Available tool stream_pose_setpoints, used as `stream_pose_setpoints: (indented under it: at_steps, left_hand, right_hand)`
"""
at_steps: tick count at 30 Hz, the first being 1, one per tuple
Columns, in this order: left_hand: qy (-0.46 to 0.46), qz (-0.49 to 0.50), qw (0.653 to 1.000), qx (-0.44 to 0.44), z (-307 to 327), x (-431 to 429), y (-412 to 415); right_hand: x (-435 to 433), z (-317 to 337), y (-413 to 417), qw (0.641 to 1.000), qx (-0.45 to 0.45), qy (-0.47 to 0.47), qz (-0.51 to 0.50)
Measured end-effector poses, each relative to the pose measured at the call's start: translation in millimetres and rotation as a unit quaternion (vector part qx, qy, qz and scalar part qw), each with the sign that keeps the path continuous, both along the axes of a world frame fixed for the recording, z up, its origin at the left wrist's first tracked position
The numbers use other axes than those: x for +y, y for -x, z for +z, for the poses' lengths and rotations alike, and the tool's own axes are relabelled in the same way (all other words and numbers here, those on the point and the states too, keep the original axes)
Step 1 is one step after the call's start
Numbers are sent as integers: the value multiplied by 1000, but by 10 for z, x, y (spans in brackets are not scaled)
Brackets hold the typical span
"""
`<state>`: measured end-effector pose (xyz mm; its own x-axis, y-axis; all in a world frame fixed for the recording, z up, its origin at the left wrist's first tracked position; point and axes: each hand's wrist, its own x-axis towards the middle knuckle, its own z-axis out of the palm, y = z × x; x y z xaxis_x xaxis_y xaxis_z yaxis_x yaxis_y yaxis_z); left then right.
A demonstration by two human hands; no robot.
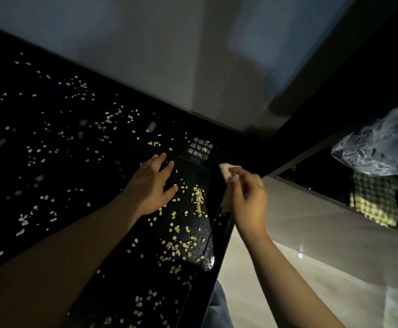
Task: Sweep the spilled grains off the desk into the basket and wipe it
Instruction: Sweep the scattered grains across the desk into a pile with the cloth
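Pale yellow grains (198, 200) lie scattered over the glossy black glass desk (51, 176), densest near its right edge. My left hand (151, 185) rests flat on the desk with fingers spread, just left of a dense strip of grains. My right hand (247, 197) hovers at the desk's right edge, cupped, pinching a small pale piece (225, 168) between its fingertips; I cannot tell what the piece is. No basket is clearly visible.
A small sign with white characters (199, 149) sits on the desk beyond my hands. A clear plastic bag (380, 147) and a checked green cloth (374, 200) lie at the right, past a pale tiled floor (311, 245). A grey wall (146, 43) backs the desk.
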<state>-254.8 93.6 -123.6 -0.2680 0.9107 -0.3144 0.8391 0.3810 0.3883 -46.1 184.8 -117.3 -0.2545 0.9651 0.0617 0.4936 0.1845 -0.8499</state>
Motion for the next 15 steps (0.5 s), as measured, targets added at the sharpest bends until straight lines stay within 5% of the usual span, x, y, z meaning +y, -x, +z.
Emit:
stream_pose_setpoints:
  at_steps: [10,15]
  left_hand:
    - [-48,-41,998,7,117,-232,30]
    - [-18,-51,998,22,214,-646,-16]
  right_hand:
    - [-455,-354,174,995,-91,-5,50]
    - [-658,-117,139,994,-43,26,98]
